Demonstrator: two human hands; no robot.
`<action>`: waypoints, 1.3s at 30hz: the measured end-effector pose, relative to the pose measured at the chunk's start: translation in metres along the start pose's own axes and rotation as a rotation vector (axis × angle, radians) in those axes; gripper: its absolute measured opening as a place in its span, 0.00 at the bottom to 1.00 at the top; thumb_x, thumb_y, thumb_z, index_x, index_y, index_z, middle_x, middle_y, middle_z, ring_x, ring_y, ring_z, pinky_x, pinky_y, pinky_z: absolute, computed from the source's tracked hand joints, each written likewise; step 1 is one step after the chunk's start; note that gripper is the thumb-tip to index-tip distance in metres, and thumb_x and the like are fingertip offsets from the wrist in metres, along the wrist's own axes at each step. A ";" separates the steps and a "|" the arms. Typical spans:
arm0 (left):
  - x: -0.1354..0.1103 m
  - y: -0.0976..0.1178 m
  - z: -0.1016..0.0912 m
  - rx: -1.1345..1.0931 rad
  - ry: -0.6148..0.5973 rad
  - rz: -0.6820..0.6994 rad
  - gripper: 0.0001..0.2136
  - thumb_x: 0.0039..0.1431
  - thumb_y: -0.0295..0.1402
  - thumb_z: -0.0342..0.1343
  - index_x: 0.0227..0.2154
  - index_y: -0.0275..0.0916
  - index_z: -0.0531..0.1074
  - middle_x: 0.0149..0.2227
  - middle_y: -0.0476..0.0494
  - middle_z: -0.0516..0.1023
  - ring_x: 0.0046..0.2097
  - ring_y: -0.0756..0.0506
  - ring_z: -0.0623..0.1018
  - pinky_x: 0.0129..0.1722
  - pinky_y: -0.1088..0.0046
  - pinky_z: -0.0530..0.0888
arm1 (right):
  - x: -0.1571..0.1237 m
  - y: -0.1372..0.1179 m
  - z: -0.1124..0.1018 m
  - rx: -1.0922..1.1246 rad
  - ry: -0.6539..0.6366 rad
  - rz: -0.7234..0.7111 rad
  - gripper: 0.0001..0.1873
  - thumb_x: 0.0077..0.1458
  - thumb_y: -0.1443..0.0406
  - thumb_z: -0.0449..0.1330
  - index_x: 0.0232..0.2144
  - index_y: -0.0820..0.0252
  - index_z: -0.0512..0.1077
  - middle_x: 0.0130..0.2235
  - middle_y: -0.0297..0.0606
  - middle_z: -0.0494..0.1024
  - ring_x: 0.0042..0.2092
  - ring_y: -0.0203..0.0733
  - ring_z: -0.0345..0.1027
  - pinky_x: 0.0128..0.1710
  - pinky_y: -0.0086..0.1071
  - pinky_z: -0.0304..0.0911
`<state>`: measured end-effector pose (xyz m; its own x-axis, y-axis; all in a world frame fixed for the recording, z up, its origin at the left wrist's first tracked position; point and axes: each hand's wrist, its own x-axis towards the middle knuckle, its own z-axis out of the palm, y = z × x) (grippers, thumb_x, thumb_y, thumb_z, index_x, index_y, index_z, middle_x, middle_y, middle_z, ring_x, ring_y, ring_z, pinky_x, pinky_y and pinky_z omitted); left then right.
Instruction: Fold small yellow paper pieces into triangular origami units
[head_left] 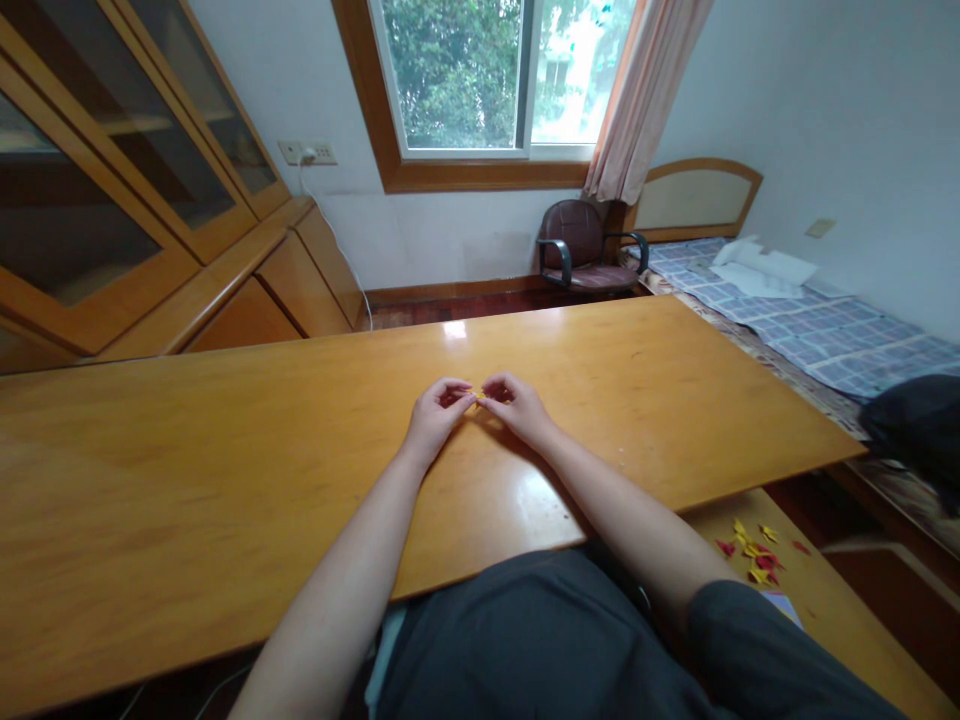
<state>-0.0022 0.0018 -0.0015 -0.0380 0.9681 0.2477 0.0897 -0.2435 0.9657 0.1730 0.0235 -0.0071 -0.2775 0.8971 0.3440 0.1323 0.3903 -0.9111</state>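
Note:
My left hand (437,412) and my right hand (516,406) rest side by side on the wooden table (225,450), fingertips meeting. Both pinch a tiny yellow piece of paper (478,398) between them; only a sliver of it shows past the fingers. Each hand's fingers are curled and pressed together around that piece. My forearms stretch out over the table from my dark shirt at the bottom of the view.
Small yellow and red folded paper pieces (754,555) lie on a lower wooden surface at the lower right. A brown armchair (585,250) stands under the window, a bed (810,320) at the right, wooden cabinets (150,200) at the left.

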 end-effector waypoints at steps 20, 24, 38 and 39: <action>-0.004 0.016 -0.001 0.197 -0.069 0.166 0.09 0.54 0.40 0.62 0.31 0.39 0.78 0.34 0.44 0.77 0.38 0.46 0.77 0.42 0.69 0.75 | 0.002 -0.003 -0.009 -0.127 -0.013 -0.158 0.11 0.55 0.57 0.62 0.30 0.58 0.77 0.33 0.37 0.73 0.34 0.38 0.66 0.34 0.32 0.62; -0.004 0.018 -0.003 0.234 -0.070 0.184 0.10 0.55 0.41 0.61 0.32 0.40 0.79 0.35 0.43 0.78 0.38 0.45 0.77 0.41 0.69 0.75 | 0.002 -0.002 -0.011 -0.152 -0.029 -0.167 0.10 0.56 0.57 0.61 0.32 0.56 0.78 0.33 0.37 0.73 0.34 0.38 0.66 0.35 0.32 0.63; -0.001 0.013 -0.005 0.288 -0.070 0.228 0.08 0.55 0.39 0.61 0.28 0.40 0.79 0.31 0.44 0.78 0.35 0.46 0.76 0.37 0.70 0.72 | 0.002 -0.008 -0.014 -0.205 -0.054 -0.207 0.08 0.56 0.58 0.62 0.33 0.55 0.78 0.34 0.38 0.73 0.33 0.38 0.66 0.36 0.33 0.63; -0.001 0.013 -0.005 0.278 -0.069 0.220 0.08 0.54 0.39 0.62 0.28 0.40 0.79 0.31 0.44 0.78 0.34 0.46 0.76 0.37 0.71 0.72 | 0.002 -0.008 -0.014 -0.202 -0.054 -0.202 0.08 0.56 0.58 0.62 0.33 0.55 0.78 0.34 0.38 0.73 0.33 0.38 0.65 0.36 0.33 0.63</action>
<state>-0.0063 -0.0028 0.0111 0.0789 0.8982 0.4324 0.3559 -0.4305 0.8295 0.1847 0.0249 0.0038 -0.3667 0.7870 0.4962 0.2544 0.5979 -0.7602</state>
